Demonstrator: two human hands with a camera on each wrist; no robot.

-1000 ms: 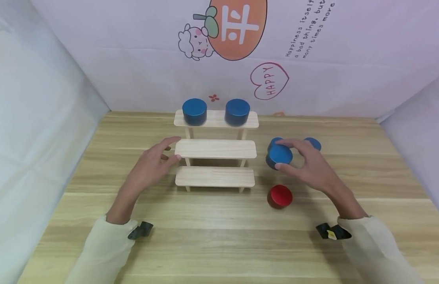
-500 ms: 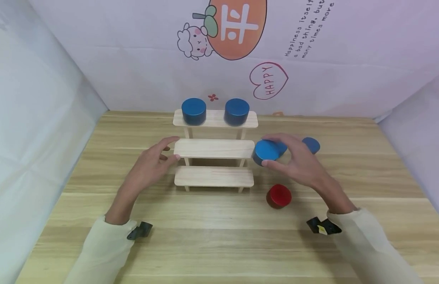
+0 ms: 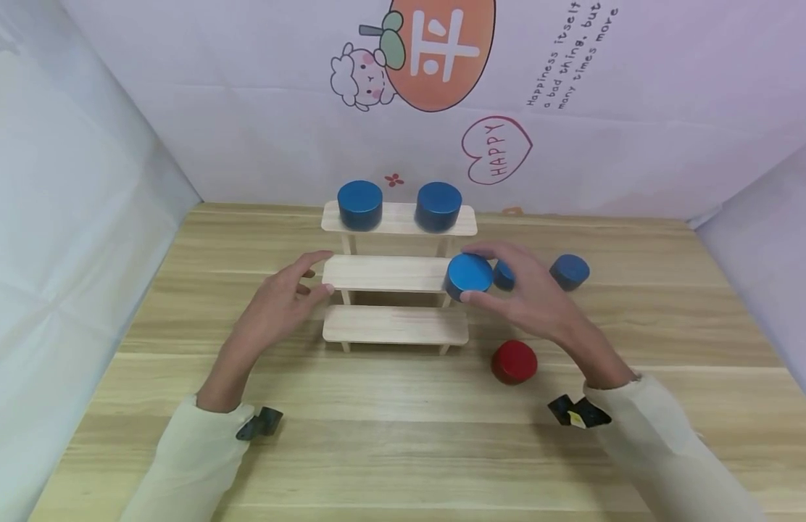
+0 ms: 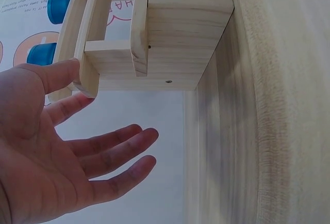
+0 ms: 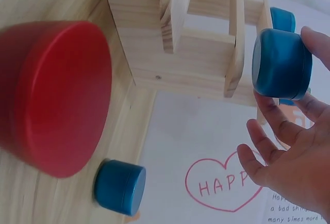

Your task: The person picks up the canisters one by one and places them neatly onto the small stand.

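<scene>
The right hand (image 3: 525,296) is pinching a blue block (image 3: 469,274), right of mid-frame; the left hand (image 3: 280,301) is pinching the middle shelf (image 3: 386,273) by its left end. The block is looking light, stiff and slippery, best held by opposite sides; shelf contact is hard to make out.

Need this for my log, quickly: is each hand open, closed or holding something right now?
Left hand: holding the middle shelf of the three-tier wooden stand by its left end.
Right hand: holding a blue cylindrical container.
</scene>
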